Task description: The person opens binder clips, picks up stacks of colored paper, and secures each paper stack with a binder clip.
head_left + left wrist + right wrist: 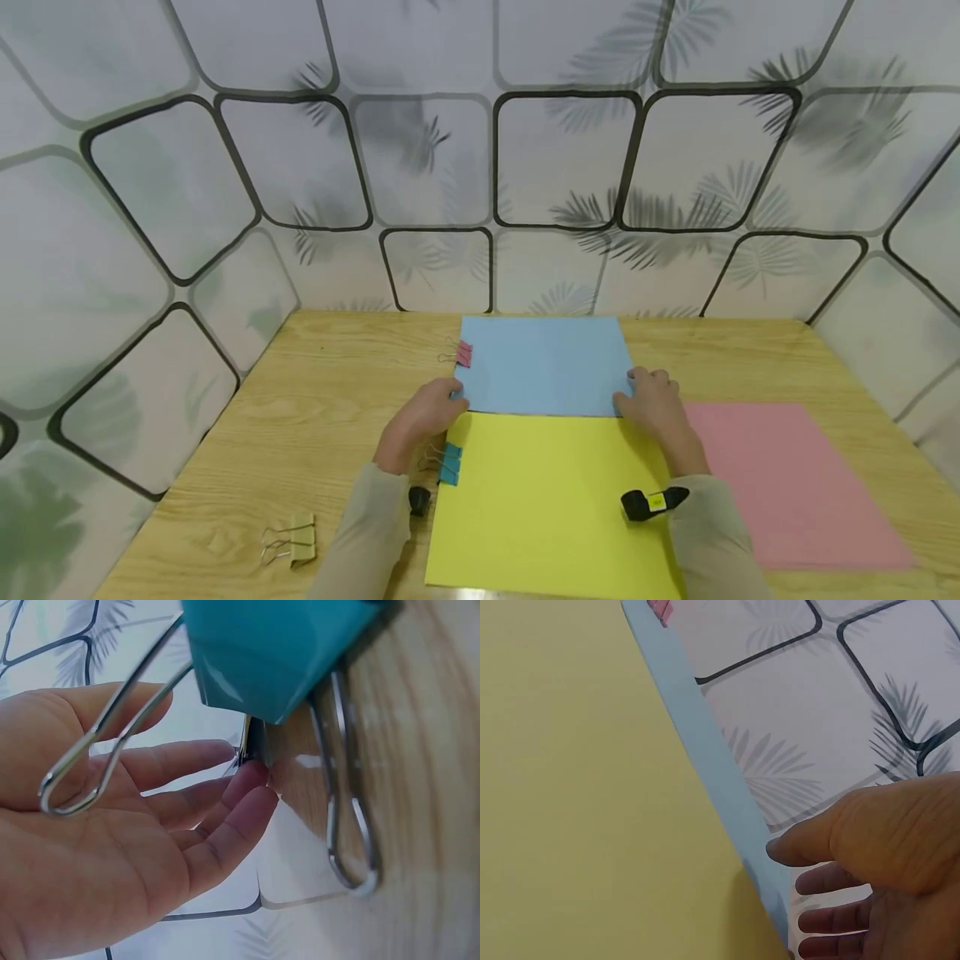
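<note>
One left hand (426,410) and one right hand (656,403), both loosely unclenched, touch opposite edges of the blue sheet (545,367) on the counter (345,375), beyond the yellow sheet (551,500); squaring-up seems underway, probably calling next for even nudges.

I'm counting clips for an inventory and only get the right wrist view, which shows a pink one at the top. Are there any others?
Observer: Yes, the head view shows a teal clip on the left edge of the yellow sheet.
Operator: Is any clip off the sheets altogether?
Observer: One, a yellow clip, lies on the bare wood of the table, left of the left sleeve.
Operator: And where is the left hand?
Observer: At the left edge of the blue sheet, near the corner closest to the person.
</note>
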Available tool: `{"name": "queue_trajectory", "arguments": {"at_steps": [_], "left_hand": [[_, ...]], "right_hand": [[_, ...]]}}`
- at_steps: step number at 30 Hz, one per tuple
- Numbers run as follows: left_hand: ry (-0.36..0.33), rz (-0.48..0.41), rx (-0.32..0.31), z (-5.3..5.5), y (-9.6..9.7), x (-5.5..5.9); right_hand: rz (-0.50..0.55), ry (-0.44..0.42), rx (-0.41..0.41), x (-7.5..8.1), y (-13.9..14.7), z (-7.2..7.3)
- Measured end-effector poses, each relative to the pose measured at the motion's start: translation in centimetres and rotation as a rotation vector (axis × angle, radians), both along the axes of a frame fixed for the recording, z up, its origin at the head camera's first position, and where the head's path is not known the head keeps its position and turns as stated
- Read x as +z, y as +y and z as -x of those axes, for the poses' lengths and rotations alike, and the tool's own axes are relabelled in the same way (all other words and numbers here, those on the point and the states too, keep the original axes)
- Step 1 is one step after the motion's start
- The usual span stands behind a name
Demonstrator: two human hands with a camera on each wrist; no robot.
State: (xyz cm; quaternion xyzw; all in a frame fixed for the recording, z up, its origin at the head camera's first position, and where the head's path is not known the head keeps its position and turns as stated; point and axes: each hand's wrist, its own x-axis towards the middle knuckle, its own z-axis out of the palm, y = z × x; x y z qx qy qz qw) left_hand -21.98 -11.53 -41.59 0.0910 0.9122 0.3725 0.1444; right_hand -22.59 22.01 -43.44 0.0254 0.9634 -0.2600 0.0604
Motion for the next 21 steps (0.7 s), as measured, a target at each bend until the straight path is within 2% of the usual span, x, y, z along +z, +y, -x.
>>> {"name": "queue_trajectory", "arguments": {"at_steps": [8, 17, 21], "left_hand": [[-0.013, 0.001, -0.006, -0.3, -0.1, 0.5], [-0.019, -0.014, 0.001, -0.3, -0.5, 0.7], [0.015, -0.05, 0.0, -0.5, -0.5, 0.9]], "right_hand": [[0.031, -0.026, 0.024, 1.6, 0.0, -0.4], [0.043, -0.034, 0.055, 1.5, -0.3, -0.5], [0.027, -0.012, 0.076, 1.6, -0.3, -1.0]]}}
